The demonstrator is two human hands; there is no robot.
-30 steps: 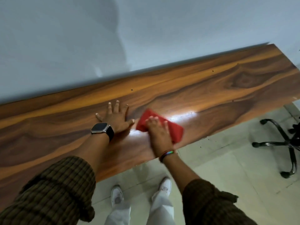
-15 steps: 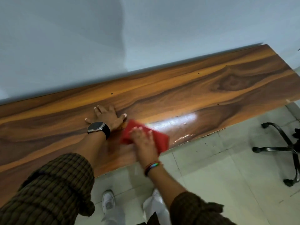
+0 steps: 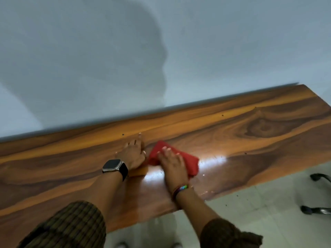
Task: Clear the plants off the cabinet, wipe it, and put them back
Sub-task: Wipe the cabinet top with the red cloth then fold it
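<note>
The glossy wooden cabinet top (image 3: 250,133) runs across the view below a pale wall. No plants are in view. A folded red cloth (image 3: 189,160) lies on the wood near the middle. My right hand (image 3: 172,162) presses flat on the cloth, fingers spread over it. My left hand (image 3: 132,153), with a dark watch on the wrist, rests flat on the wood just left of the cloth, nearly touching it, and holds nothing. A bright patch of reflected light shines on the wood to the right of the cloth.
The pale wall (image 3: 215,51) meets the cabinet's back edge. Tiled floor (image 3: 268,212) lies below the front edge. Chair base legs with casters (image 3: 315,210) stand at the far right on the floor. Small dark specks dot the wood and floor.
My right hand has slid the red cloth away from the front edge, toward the middle of the top. The left hand stays flat beside it. The camera has tilted up, showing more wall.
</note>
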